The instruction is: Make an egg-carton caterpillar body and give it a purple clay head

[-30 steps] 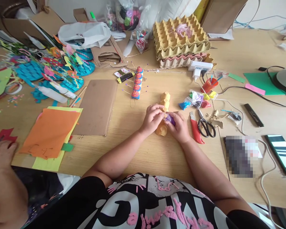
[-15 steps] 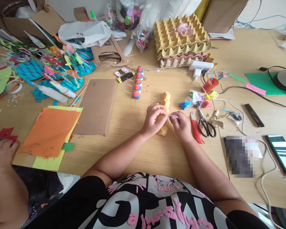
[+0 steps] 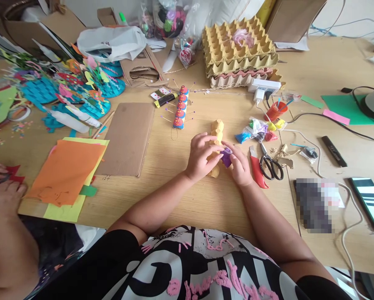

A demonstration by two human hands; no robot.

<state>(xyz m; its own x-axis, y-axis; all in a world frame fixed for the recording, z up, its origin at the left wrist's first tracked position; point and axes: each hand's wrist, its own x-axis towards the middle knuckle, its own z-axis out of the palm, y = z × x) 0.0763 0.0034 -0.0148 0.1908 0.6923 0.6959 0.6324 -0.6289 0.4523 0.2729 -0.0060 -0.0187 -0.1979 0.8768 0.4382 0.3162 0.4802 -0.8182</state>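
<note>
Between my two hands is a small purple packet (image 3: 227,156) with a clear, shiny top. My left hand (image 3: 203,158) has its fingertips pressed against the packet's left side. The fingers of my right hand (image 3: 239,163) are closed on its right side. Behind and below my left fingers lies a yellow-orange strip of egg-carton bumps (image 3: 217,126), partly covered by that hand. Farther back stands a row of red and blue painted bumps (image 3: 180,109) with pins sticking out at both sides.
Scissors (image 3: 270,163) and a red-handled cutter (image 3: 258,168) lie right of my hands, bags of coloured clay (image 3: 255,130) behind them. Cardboard (image 3: 126,139) and orange paper (image 3: 66,171) lie left. Another person's hand (image 3: 6,191) is at far left. Egg trays (image 3: 237,50) stand behind.
The purple packet has turned and shows more of its surface between my hands. My right fingers have stretched farther over it. The other person's second hand has come into view at the left.
</note>
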